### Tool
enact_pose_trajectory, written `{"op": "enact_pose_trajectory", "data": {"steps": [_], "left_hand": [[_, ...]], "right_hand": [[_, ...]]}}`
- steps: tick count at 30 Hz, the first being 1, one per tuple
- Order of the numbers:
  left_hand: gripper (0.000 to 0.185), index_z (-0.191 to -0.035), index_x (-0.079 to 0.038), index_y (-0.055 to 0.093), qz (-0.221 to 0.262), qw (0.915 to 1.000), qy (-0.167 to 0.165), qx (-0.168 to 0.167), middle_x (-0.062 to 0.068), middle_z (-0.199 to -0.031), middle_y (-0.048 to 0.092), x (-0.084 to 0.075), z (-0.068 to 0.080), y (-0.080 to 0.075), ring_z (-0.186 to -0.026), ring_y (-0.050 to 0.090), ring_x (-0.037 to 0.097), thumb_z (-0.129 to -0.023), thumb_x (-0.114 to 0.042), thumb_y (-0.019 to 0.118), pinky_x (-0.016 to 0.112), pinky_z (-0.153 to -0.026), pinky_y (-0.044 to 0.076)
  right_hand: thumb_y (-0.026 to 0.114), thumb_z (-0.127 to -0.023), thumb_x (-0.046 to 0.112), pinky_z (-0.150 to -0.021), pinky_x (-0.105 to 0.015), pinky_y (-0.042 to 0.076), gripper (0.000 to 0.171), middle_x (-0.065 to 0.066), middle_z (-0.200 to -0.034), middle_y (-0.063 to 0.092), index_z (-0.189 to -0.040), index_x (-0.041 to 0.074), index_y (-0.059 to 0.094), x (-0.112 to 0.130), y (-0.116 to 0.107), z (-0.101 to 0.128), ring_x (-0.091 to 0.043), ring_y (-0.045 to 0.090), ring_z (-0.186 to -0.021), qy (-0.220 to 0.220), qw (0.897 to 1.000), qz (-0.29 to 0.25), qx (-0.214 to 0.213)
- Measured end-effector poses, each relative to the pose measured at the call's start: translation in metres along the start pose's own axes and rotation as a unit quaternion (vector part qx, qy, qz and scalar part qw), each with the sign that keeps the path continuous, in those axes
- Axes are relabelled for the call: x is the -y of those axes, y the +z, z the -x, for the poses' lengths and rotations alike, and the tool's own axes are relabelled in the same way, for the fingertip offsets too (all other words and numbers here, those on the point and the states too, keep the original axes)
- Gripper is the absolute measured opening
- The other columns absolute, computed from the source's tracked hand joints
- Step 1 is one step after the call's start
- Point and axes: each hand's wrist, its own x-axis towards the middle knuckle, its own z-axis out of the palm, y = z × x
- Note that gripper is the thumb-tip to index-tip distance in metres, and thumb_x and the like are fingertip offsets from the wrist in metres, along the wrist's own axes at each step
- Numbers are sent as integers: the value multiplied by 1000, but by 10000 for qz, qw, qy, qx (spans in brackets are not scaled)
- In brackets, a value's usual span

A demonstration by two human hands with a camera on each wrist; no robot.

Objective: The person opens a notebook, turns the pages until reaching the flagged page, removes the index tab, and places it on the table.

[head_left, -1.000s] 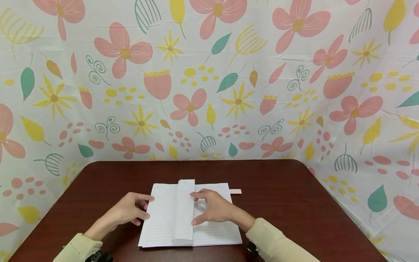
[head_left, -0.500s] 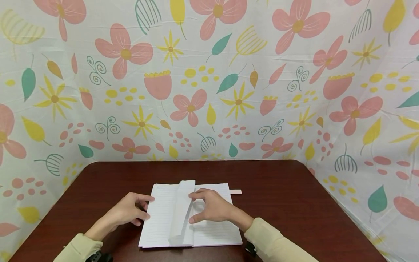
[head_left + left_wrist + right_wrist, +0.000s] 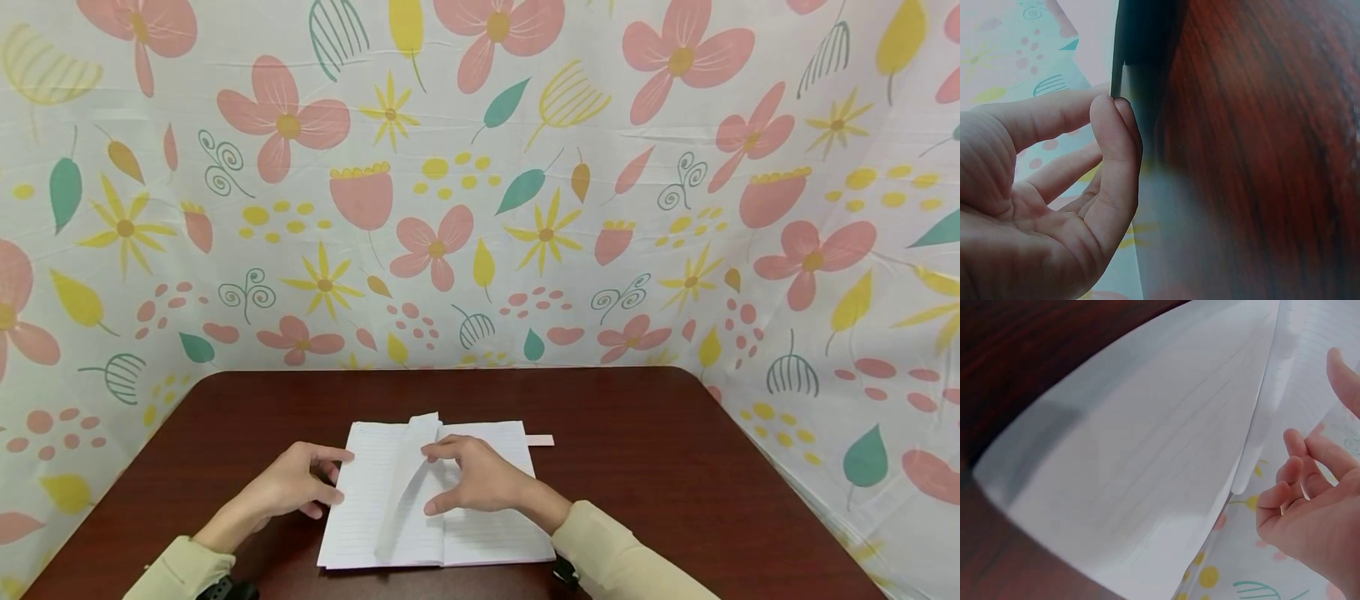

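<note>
Notebook (image 3: 438, 500) lies open on the worktop (image 3: 675, 467), spine running near to far. Right hand (image 3: 480, 483) lifts a page (image 3: 405, 479) leftward with loosely spread fingers; left hand (image 3: 288, 487), fingers relaxed, steadies the left edge.

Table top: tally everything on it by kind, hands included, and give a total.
Open lined notebook: 1
Pink bookmark tab sticking out from the notebook's right edge: 1
Hands: 2, the left hand at the notebook's left edge, the right hand touching a lifted page
Total: 4
</note>
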Motion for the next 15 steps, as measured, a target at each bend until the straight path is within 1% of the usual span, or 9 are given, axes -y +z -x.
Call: {"op": "enact_pose_trajectory", "data": {"steps": [3,8,11,15], "left_hand": [[58,-125,3,58,10,10000,15,8,12,-87,53,0,0,0,-64,57,20,-72,-2,80,38,-55,55],[58,-125,3,58,29,10000,9,18,12,-87,53,-1,1,0,-64,57,19,-72,-2,80,38,-55,54],[57,-126,3,58,28,10000,7,29,12,-86,53,-1,1,0,-64,57,19,-72,-1,79,38,-55,54],[57,-125,4,58,31,10000,28,45,12,-86,53,0,1,0,-64,57,19,-72,-1,79,38,-55,54]], "right_hand": [[85,-70,36,-89,-28,45,74,2,-114,61,-132,7,56,2,1,-1,-10,51,-112,-51,10000,43,23],[86,-70,32,-91,-29,44,78,3,-115,61,-135,7,53,4,3,-3,-10,49,-116,-54,10000,29,63],[86,-69,31,-91,-29,44,82,5,-113,62,-139,9,50,5,4,-3,-10,48,-117,-58,9999,36,78],[86,-70,28,-93,-33,44,87,7,-112,62,-144,13,42,5,5,-4,-11,45,-121,-27,9999,-68,137]]}}
